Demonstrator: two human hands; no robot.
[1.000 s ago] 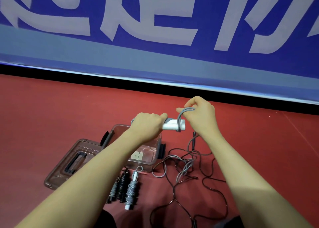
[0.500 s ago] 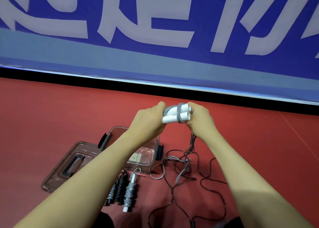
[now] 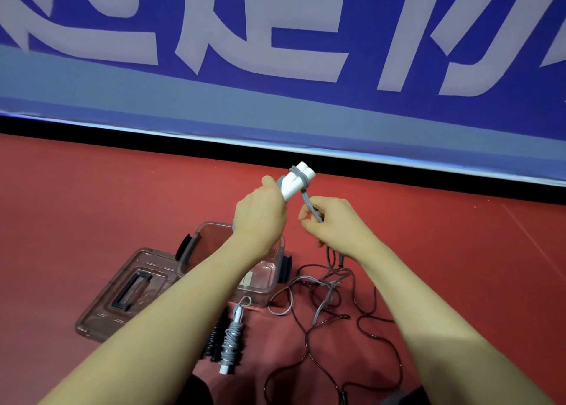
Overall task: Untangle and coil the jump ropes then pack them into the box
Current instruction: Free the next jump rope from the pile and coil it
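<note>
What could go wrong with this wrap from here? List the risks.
1. The grey cord that the right hand winds onto the white handles runs down into the loose tangle with a dark rope; pulling may tighten a snag.
2. The left hand grips only the handles' lower ends, so early turns could slip off.
3. Dragged cord might disturb the coiled ropes beside the box.

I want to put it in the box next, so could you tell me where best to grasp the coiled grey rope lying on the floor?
Grip the coiled grey rope around its wrapped middle, from above; it lies flat, with a coiled black rope close along its left.
</note>
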